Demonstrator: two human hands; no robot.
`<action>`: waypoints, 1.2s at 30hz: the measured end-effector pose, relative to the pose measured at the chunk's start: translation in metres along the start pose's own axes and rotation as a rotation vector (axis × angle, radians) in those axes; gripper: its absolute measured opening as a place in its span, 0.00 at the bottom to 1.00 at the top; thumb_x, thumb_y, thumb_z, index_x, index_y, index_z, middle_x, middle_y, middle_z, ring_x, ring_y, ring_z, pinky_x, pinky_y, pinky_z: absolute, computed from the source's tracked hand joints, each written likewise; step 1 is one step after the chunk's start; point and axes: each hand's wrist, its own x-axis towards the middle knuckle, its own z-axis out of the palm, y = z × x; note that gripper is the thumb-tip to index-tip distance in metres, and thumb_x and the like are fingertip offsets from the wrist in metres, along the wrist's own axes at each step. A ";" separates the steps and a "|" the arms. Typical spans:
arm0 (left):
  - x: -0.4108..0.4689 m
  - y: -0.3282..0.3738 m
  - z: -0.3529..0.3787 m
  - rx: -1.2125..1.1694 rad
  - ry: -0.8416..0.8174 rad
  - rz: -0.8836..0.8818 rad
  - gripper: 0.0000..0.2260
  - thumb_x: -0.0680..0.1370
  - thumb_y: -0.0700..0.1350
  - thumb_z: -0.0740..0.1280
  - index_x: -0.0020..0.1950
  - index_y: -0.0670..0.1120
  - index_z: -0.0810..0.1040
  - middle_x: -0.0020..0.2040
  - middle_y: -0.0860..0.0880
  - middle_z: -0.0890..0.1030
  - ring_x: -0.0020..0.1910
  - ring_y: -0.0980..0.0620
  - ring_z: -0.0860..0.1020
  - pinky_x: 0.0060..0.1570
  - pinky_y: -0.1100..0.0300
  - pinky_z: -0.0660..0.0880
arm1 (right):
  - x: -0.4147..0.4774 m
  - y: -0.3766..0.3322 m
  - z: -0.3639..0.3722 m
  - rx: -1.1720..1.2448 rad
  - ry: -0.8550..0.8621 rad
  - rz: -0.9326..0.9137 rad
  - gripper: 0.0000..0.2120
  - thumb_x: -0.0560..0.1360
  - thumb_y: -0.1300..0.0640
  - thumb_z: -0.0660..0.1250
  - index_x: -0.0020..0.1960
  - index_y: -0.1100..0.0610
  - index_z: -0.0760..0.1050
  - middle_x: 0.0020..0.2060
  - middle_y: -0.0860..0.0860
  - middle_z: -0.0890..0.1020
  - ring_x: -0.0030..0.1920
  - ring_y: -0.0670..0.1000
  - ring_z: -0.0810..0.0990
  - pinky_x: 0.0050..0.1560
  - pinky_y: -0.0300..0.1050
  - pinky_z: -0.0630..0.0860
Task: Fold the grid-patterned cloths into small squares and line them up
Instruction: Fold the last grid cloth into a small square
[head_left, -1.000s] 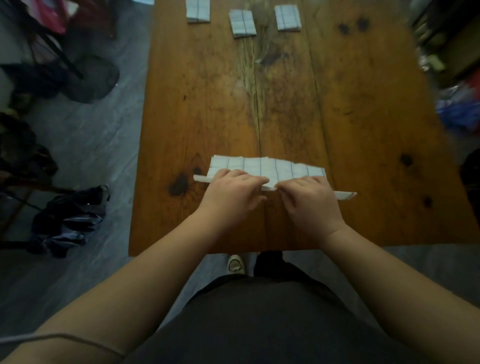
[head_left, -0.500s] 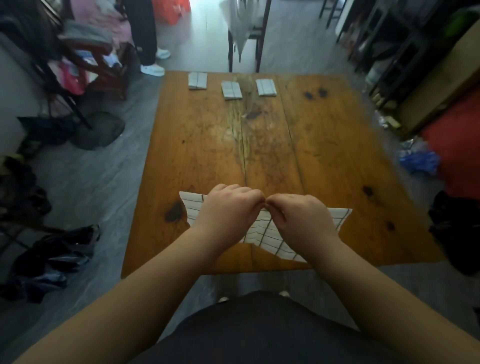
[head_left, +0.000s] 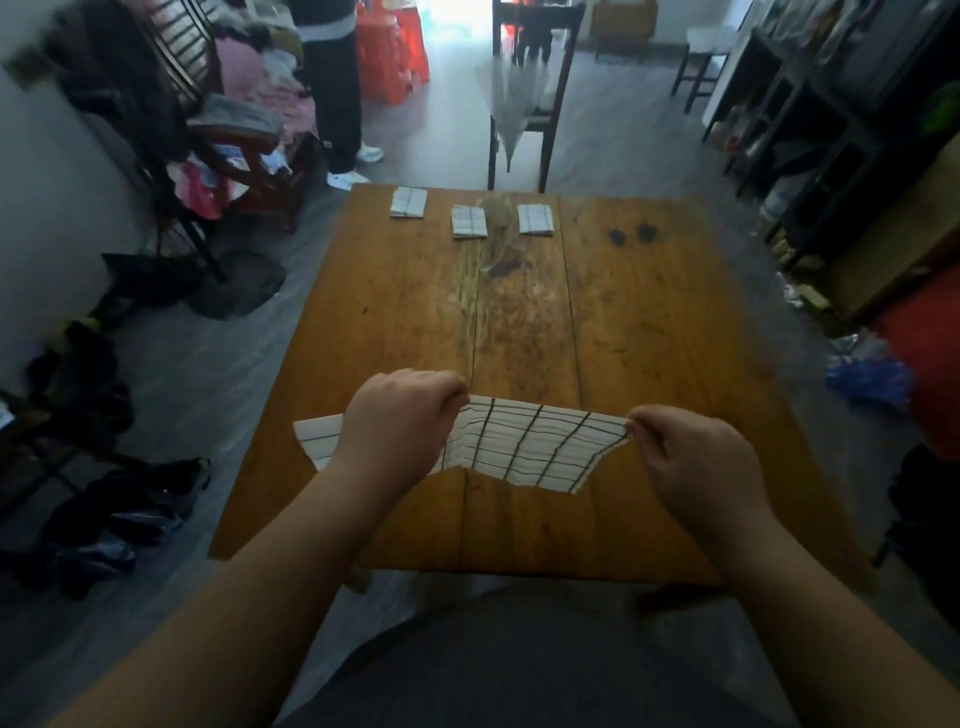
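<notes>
A white grid-patterned cloth (head_left: 524, 447) hangs stretched above the near part of the wooden table (head_left: 649, 322). My left hand (head_left: 397, 415) pinches its upper edge near the middle, and one end sticks out to the left of that hand. My right hand (head_left: 691, 452) pinches the cloth's right end. Along the far edge of the table lie three folded cloth squares in a row: the left one (head_left: 409, 202), the middle one (head_left: 469, 221) and the right one (head_left: 535, 219).
A dark wooden chair (head_left: 524, 98) stands behind the far table edge. A person's legs (head_left: 337, 88) are at the back left beside cluttered furniture. Dark bags and clothes (head_left: 119, 514) lie on the floor to the left; shelves (head_left: 810, 156) stand to the right.
My hands lifted the cloth off the table and then moved apart, the right hand sliding out to the cloth's right end. The head tilted up, bringing the room into view.
</notes>
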 end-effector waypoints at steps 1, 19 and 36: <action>0.001 0.004 0.001 0.004 0.000 -0.011 0.09 0.82 0.50 0.63 0.51 0.52 0.83 0.43 0.56 0.84 0.41 0.55 0.80 0.44 0.52 0.77 | 0.000 0.008 -0.003 -0.011 0.001 0.012 0.08 0.80 0.53 0.66 0.53 0.51 0.84 0.43 0.45 0.86 0.40 0.44 0.79 0.38 0.37 0.69; 0.033 0.068 0.018 0.042 0.038 0.182 0.08 0.81 0.48 0.65 0.51 0.53 0.84 0.45 0.54 0.86 0.43 0.51 0.82 0.43 0.53 0.75 | 0.042 -0.029 0.008 0.049 -0.115 -0.257 0.17 0.80 0.46 0.60 0.65 0.48 0.77 0.61 0.45 0.82 0.65 0.48 0.77 0.70 0.51 0.67; 0.017 -0.007 -0.005 0.078 -0.029 -0.100 0.08 0.82 0.51 0.63 0.54 0.54 0.82 0.47 0.57 0.84 0.46 0.57 0.77 0.50 0.58 0.69 | 0.066 -0.023 0.016 0.028 -0.002 -0.202 0.07 0.80 0.52 0.66 0.52 0.49 0.83 0.44 0.43 0.85 0.44 0.47 0.82 0.53 0.51 0.74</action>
